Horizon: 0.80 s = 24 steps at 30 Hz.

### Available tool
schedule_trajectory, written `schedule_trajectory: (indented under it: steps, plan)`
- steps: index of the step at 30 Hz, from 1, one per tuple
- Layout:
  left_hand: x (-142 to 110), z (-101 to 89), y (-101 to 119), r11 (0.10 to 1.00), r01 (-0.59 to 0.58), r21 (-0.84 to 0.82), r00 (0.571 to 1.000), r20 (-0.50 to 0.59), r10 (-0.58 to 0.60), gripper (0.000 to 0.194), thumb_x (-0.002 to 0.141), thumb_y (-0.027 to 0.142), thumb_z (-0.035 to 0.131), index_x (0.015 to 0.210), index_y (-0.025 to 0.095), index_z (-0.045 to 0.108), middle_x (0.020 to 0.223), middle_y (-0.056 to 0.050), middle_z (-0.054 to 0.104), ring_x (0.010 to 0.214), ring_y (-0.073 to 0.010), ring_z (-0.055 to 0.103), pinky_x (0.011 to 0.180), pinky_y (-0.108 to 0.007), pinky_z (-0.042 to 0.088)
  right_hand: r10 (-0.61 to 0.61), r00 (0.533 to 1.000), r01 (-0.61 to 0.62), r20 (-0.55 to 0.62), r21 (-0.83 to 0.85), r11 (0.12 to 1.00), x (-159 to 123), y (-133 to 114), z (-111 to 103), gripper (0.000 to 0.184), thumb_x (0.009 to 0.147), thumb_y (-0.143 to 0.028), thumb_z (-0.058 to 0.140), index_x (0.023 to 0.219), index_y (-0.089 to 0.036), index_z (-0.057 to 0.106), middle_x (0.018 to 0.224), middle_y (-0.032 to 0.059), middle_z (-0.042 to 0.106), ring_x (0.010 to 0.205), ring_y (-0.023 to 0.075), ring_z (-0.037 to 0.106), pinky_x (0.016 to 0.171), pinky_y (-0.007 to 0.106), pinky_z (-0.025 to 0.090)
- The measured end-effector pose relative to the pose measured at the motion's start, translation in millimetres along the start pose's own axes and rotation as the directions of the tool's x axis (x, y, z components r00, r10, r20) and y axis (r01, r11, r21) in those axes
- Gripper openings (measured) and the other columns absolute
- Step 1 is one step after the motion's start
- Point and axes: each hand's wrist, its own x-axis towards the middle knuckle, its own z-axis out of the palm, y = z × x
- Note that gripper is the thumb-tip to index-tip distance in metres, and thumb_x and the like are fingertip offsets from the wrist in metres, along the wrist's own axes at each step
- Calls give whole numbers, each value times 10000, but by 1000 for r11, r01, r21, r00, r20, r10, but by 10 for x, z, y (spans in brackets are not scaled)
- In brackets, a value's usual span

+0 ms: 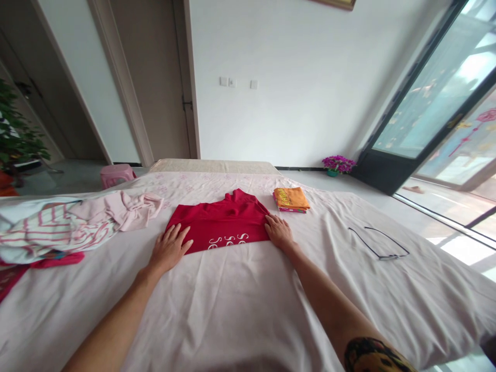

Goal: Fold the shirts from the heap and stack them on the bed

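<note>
The left hand (169,249) lies palm down on one side of a red garment (220,219), its fingers slightly spread and pressing the cloth without gripping it. The right hand (280,233) rests flat on the opposite side, fingers loosely together, also holding nothing. The red garment lies partly folded on a pale sheet (232,305), white lettering along the edge nearest the person. Just beside it, on the right, sits a folded stack with an orange cloth (291,198) on top; glasses (382,248) lie farther right. On the left is a clothes pile (81,222), perhaps several garments, hard to separate.
</note>
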Motion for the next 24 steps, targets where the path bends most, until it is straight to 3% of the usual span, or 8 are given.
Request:
schedule_trajectory:
  steps: [6,10,13,16,20,24]
  plan:
    - [53,-38,-54,989,44,-138,995,-84,-56,496,945,385,392,1368,174,541,1441,-129,531,1357,-256,453,1128,-403,334,64,996,-59,-58,85,995,16,34,-14,454,984,-265,340,1409,-233,496,1376,84,580,1242,226,526,1053,339,348]
    - [64,-111,-140,946,250,-205,949,-140,-281,473,940,344,359,1320,153,564,1286,-152,625,1188,-275,577,1025,-401,433,173,983,-154,-65,227,962,70,170,27,444,964,-251,341,1351,-228,556,1303,90,629,1187,226,575,1020,336,400]
    - [44,-176,-181,892,403,-204,896,-112,-430,455,931,361,364,1252,154,611,1157,-171,667,1080,-317,611,933,-446,466,234,966,-158,-105,477,865,95,300,62,468,925,-248,342,1324,-186,579,1319,90,627,1224,206,562,1052,333,405]
    - [22,-220,-189,869,441,-223,884,-59,-464,456,934,411,354,1218,174,620,1086,-157,684,1003,-311,632,856,-420,480,273,954,-140,-122,624,769,87,396,61,510,886,-220,304,1303,-157,589,1288,88,654,1200,186,589,1030,324,441]
    - [1,-232,-192,846,488,-213,868,16,-496,442,940,477,353,1188,207,599,1127,-129,682,987,-283,647,777,-367,473,264,963,-157,-58,674,722,88,475,-12,509,824,-184,366,1270,-156,611,1222,78,692,1120,181,642,934,294,506]
    - [-35,-259,-196,847,497,-189,866,49,-498,397,938,497,379,1171,246,580,1122,-76,701,976,-252,656,722,-330,448,254,967,-193,-6,633,750,124,516,-149,363,818,-244,507,1125,-175,689,1079,70,736,1006,206,683,856,291,519]
